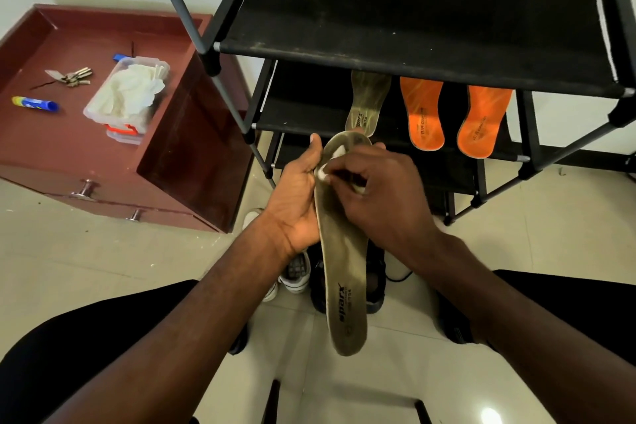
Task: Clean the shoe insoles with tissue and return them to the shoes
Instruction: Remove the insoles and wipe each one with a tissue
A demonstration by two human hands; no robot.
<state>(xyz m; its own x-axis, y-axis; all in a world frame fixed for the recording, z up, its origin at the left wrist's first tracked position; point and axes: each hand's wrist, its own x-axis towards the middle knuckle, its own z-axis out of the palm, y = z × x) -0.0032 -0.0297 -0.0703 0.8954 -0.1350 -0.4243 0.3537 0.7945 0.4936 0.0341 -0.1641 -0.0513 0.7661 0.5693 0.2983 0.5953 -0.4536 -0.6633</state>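
black shoe rack (406,10): middle shelf carries one olive insole (368,100) and two orange insoles (423,113), well apart from any shoe. shoes on floor (296,272) below the hands, mostly covered by arms.

step in hand, as judged: wiping, on the held olive insole (344,268), toe end up. left hand (299,196) grips its edge from beneath, fingers curled round. right hand (375,196) pinches a tissue (323,174), pressed on the forefoot.

next calls for strokes down to the heel, then seating it in its shoe.

tissue box (127,96) on maroon cabinet (69,134).

hidden: right fingertips; which shoe matches; how soiled the tissue is.
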